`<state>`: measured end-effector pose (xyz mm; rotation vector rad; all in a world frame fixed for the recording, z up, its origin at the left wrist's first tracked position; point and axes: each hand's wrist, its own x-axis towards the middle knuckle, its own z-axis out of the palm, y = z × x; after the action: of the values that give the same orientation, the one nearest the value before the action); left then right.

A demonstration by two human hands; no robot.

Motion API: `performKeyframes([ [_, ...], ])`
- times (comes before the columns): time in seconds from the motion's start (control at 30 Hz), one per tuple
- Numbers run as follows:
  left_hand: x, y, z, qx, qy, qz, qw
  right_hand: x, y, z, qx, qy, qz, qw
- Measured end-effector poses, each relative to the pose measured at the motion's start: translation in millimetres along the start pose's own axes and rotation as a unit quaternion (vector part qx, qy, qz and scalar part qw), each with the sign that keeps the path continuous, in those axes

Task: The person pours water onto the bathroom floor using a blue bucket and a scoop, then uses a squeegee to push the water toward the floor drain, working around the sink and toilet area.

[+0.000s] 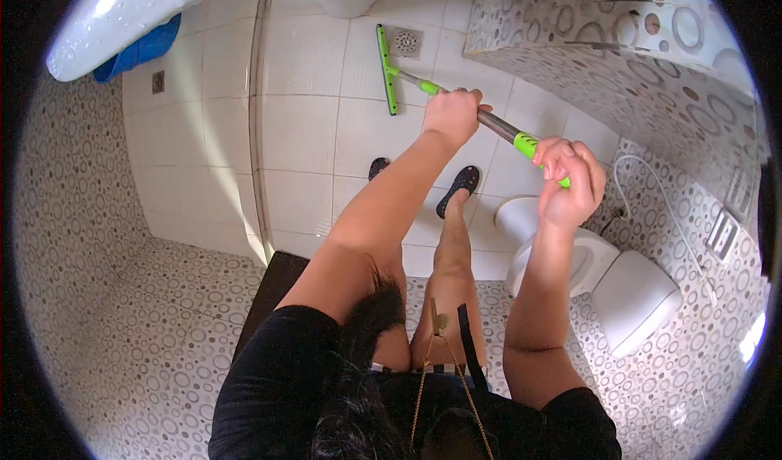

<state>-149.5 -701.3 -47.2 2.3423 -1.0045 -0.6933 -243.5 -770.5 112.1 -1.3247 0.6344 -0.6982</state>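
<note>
My left hand is closed around the lower part of the pole of a green floor squeegee. Higher up, my right hand grips the green handle end of the same pole. The squeegee's long green head lies on the white tiled floor, just left of a square metal floor drain. The pole slants from the head towards the right of the view.
To the right stand a white toilet and a round white bin, near a hose on the patterned wall. A low raised edge crosses the floor at left. A blue cloth-like thing shows under the white basin.
</note>
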Motion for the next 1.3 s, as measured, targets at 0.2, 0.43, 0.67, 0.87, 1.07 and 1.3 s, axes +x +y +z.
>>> performKeyframes([
  [0.2,-53.5,-64.6,-55.9,0.003,0.075,-0.02,0.997,-16.3,1.3,45.8,-0.057,-0.182,-0.032,0.981],
  [0.43,-90.5,-237.0,-110.7,-0.006,-0.015,-0.156,0.988,-46.8,107.0,167.9,-0.047,-0.356,0.061,0.931],
  [0.67,-45.5,-204.5,-64.0,0.087,0.05,-0.071,0.992,-29.5,114.4,120.8,-0.014,-0.201,0.087,0.976],
  [0.87,-27.7,-155.1,-37.9,0.118,0.018,-0.027,0.993,-32.4,89.8,74.6,0.018,-0.125,0.149,0.981],
  [1.07,-26.6,-127.0,-30.6,0.109,0.009,0.012,0.994,-42.1,74.7,58.3,0.046,-0.082,0.126,0.988],
  [1.3,-18.9,-90.5,-11.8,0.087,0.02,0.034,0.995,-37.5,51.6,30.3,0.027,-0.075,0.104,0.991],
])
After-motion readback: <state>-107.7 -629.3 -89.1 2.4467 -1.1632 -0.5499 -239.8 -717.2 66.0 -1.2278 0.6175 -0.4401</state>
